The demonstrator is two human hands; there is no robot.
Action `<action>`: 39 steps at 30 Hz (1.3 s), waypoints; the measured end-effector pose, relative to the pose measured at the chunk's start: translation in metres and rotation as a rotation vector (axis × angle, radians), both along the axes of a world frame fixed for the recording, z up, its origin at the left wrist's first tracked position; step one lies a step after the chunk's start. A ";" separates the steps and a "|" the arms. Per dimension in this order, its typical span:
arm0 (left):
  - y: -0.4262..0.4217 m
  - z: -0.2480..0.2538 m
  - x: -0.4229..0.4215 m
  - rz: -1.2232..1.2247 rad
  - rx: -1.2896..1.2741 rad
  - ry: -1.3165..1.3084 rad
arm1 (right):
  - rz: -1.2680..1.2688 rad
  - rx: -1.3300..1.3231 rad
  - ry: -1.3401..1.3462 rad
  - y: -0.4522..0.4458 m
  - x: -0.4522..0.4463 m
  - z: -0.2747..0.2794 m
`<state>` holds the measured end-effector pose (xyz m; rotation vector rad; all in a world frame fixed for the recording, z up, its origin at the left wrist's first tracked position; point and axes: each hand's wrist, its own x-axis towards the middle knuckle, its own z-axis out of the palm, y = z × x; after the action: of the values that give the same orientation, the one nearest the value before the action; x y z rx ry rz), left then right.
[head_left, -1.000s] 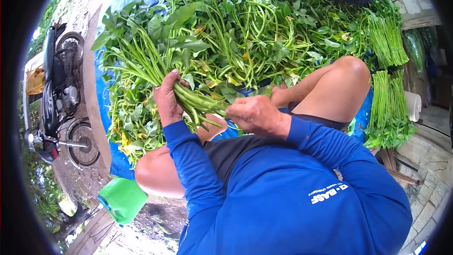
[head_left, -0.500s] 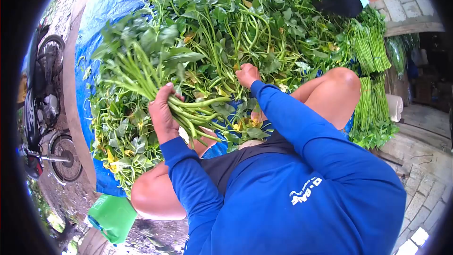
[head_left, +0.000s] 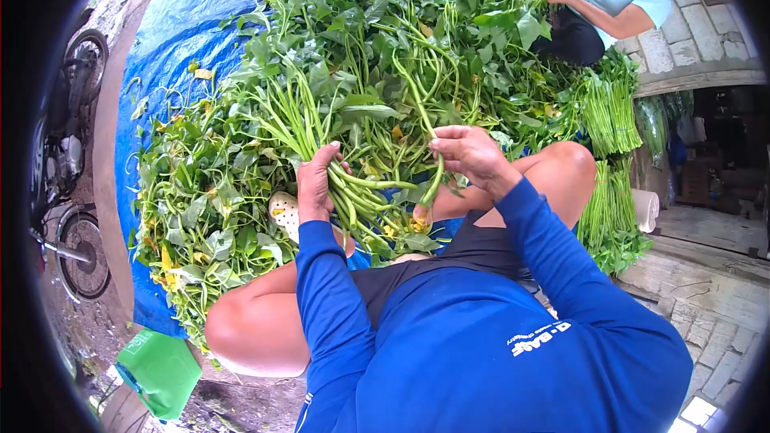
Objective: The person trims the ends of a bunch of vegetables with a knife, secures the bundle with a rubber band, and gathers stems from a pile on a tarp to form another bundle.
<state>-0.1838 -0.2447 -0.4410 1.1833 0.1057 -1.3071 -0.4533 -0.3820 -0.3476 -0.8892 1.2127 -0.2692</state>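
Note:
My left hand is closed round a bunch of green leafy stems, whose leaves point up and left and whose cut ends fan out below the fist. To its right, my right hand pinches a single long stem between thumb and fingers. That stem runs up over the pile of loose greens, and its lower end curves down beside the bunch's cut ends. Yellow leaves are mixed into the pile.
Tied bundles of stems lie at the right. A co-worker at the top right holds another bunch. A blue tarp lies under the greens. A green container stands lower left, and a motorcycle is far left.
My right hand left the bunch, reached up to the pile and came back with a stem. My left hand kept its bunch. The co-worker and their bunch have come into fuller view.

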 end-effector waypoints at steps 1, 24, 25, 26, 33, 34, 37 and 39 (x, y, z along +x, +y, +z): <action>0.003 -0.004 -0.002 -0.033 0.007 -0.025 | -0.028 -0.037 -0.002 0.005 -0.001 0.016; 0.018 -0.039 -0.021 -0.011 -0.004 0.115 | 0.078 -1.006 0.056 -0.011 0.094 0.024; 0.019 -0.038 -0.021 -0.017 0.022 0.151 | 0.187 -1.128 0.162 0.002 0.095 0.013; 0.020 -0.044 -0.021 -0.016 -0.005 0.178 | 0.260 -1.062 0.118 0.015 0.094 -0.017; 0.020 -0.079 -0.031 0.049 -0.118 0.300 | 0.536 -0.383 0.150 0.087 0.069 -0.104; 0.024 -0.078 -0.039 0.139 -0.040 0.098 | 0.566 -0.325 0.142 0.087 0.070 -0.105; 0.024 -0.067 -0.054 0.209 0.096 -0.156 | 0.607 -0.237 0.078 0.089 0.066 -0.113; 0.025 -0.055 -0.052 0.027 0.132 -0.160 | 0.606 -0.294 0.116 0.098 0.064 -0.117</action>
<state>-0.2359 -0.2196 -0.4958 1.3896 0.0927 -1.1916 -0.3888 -0.2840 -0.4643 -1.4978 0.9655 0.0993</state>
